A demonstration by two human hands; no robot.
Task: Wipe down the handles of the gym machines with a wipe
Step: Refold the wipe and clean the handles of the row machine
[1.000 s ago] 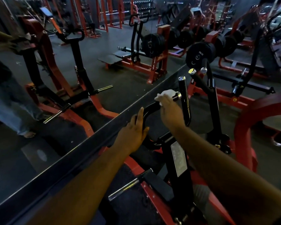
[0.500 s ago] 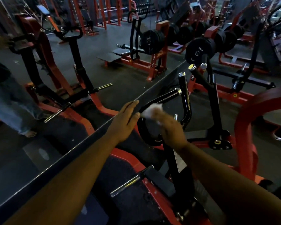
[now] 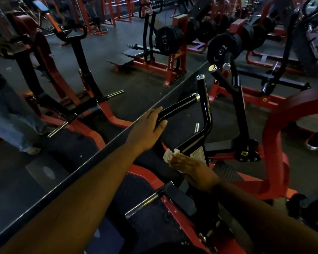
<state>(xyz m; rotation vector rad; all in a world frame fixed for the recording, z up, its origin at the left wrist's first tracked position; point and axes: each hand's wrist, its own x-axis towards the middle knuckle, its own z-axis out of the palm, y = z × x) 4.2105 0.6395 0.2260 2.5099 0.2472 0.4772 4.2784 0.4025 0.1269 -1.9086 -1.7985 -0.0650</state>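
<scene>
Left hand [image 3: 148,126] resting on black machine handle [image 3: 178,106] at centre, right hand [image 3: 195,170] at five o'clock pinching white wipe [image 3: 169,155] against the black frame, weight plates [image 3: 222,49] at one o'clock

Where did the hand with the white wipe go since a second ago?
The right hand slid the wipe down from the chrome tip of the black handle to its lower bend. The left hand shifted up to rest on the bar. The machine stayed put.
</scene>
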